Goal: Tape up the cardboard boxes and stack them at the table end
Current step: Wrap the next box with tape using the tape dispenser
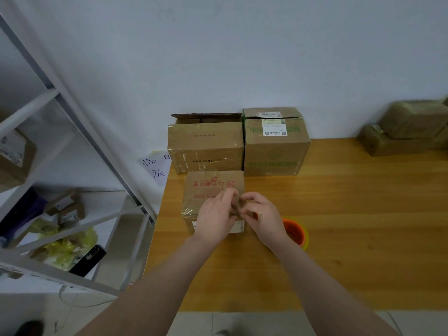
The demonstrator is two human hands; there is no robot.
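Partway through: the small box [213, 190] is being taped and is not yet stacked.
It sits at the bench [351, 214] edge. The left hand [215, 219] and right hand [261, 219] pinch what looks like tape on top of it. Two sealed boxes [206, 146] stand behind, and the tape roll [297, 232] is beside.

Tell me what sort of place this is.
Probably a parcel packing room: taped, labelled cardboard boxes on a wooden table, a metal shelving rack holding more parcels, and what looks like a tape roll.

Bare left hand [214, 219], bare right hand [264, 220]
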